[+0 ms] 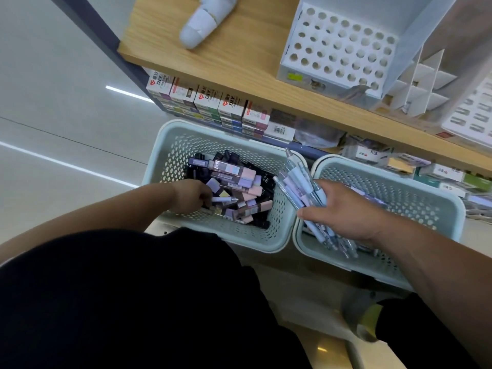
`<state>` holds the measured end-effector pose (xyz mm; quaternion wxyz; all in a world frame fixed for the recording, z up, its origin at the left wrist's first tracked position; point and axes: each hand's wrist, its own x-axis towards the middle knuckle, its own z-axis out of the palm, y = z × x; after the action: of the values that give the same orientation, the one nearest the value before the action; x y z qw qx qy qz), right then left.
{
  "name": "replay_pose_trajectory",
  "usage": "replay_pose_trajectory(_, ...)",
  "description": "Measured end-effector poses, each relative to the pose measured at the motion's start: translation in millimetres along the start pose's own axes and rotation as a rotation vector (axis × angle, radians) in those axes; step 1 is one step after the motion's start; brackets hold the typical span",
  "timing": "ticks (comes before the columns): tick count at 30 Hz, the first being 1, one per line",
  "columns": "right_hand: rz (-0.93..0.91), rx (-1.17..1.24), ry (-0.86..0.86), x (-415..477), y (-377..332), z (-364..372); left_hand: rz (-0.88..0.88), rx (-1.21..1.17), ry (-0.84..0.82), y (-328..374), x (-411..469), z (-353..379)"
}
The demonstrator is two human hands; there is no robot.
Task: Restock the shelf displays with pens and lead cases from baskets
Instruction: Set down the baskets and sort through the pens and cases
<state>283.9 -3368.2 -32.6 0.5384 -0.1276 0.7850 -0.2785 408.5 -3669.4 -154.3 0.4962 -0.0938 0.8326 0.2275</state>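
Observation:
Two pale blue perforated baskets sit side by side below a wooden shelf. The left basket [170, 155] is filled with pink, lilac and black lead cases [239, 179]. My left hand [191, 195] reaches into it and pinches a single white pen [223, 199]. The right basket [415, 182] contains loose pens. My right hand [343, 209] grips a bundle of light blue and lilac pens [300, 182] over the gap between the baskets, their tips pointing toward the shelf.
On the wooden shelf [239, 54] stand a white pen display with round holes [343, 49], a white divider rack [423, 81] and a white wrapped object [202, 22]. Stacked product boxes [207, 107] fill the level beneath. Grey floor lies to the left.

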Motion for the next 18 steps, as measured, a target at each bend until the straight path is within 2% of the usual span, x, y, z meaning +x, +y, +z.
replay_pose_trajectory(7, 0.046, 0.033, 0.034, -1.3, 3.3, 3.3, 0.069, 0.159, 0.006, 3.9, 10.1, 2.8)
replay_pose_trajectory(13, 0.065, 0.072, 0.057, -8.8, 3.8, 2.1, -0.004, 0.215, 0.115, 2.5, 10.4, 11.1)
replay_pose_trajectory(18, 0.094, 0.051, 0.077, -4.8, 6.3, 8.5, 0.006, 0.231, 0.027, 5.1, 12.3, 12.2)
